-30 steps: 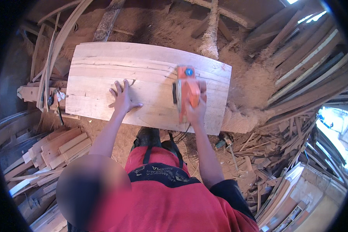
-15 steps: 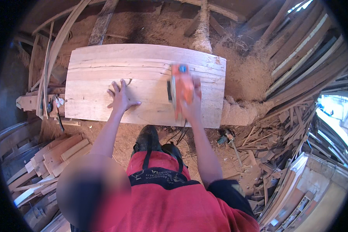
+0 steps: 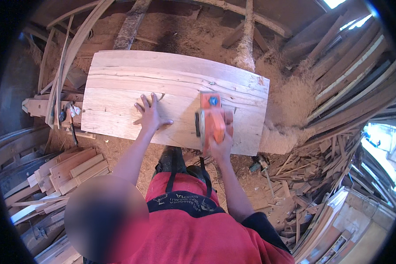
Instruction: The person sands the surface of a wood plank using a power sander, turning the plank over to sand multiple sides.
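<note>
A wide, pale wooden panel [image 3: 119, 83] with dark grain cracks lies flat in front of me. My left hand [image 3: 150, 115] rests on its middle, palm down and fingers spread. In my right hand [image 3: 221, 147] is an orange electric planer [image 3: 214, 123] with a blue knob at its far end. My fingers wrap round its rear handle, and the tool sits on the right half of the panel. Its underside is hidden.
Beams [image 3: 247, 39] dusted with shavings run behind the panel. Shavings [image 3: 290, 94] pile up at the right, near leaning planks [image 3: 352, 70]. Wood offcuts [image 3: 312, 171] heap at the lower right. Stacked boards [image 3: 75, 169] lie at the left. A dark-handled tool [image 3: 73, 125] hangs by the panel's left edge.
My right hand has drawn the planer back toward me along the panel. My left hand stays spread on the wood. The whole view has shifted and tilted slightly.
</note>
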Demonstrator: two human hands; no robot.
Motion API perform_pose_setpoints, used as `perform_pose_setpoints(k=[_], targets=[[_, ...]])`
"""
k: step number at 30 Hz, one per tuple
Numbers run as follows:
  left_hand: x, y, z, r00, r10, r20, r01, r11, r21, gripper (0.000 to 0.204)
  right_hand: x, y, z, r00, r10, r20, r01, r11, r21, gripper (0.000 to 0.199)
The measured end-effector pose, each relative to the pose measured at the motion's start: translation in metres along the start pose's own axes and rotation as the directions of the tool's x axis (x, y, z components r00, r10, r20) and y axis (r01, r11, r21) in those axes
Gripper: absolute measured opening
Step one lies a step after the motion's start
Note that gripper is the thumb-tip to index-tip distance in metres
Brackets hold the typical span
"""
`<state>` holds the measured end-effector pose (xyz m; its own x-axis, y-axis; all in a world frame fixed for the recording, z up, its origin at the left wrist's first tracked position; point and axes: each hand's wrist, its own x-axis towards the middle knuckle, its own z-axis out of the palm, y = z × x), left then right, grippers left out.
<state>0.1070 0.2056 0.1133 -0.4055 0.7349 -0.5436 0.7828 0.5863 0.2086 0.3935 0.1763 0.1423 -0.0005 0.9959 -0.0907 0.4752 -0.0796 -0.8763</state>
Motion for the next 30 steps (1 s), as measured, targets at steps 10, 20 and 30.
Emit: perform_pose_setpoints(k=[10,20,30], targets=[[0.01,-0.002,0.004,0.997,0.083,0.001,-0.083,0.996,0.022,0.145,0.23,-0.046,0.067,0.994,-0.059,-0.097,0.043,0.987,-0.155,0.031],[0.015,-0.098,-0.038,0.976,-0.209,-0.058,0.213,0.974,0.083,0.127,-0.081,0.004,-0.016,0.998,-0.026,0.062,0.024,0.999,0.029,0.024],[0.028,-0.169,-0.003,0.97,0.068,-0.235,-0.06,0.997,0.039,0.14,-0.027,-0.028,0.016,0.987,0.071,0.146,-0.079,0.996,0.052,0.029]])
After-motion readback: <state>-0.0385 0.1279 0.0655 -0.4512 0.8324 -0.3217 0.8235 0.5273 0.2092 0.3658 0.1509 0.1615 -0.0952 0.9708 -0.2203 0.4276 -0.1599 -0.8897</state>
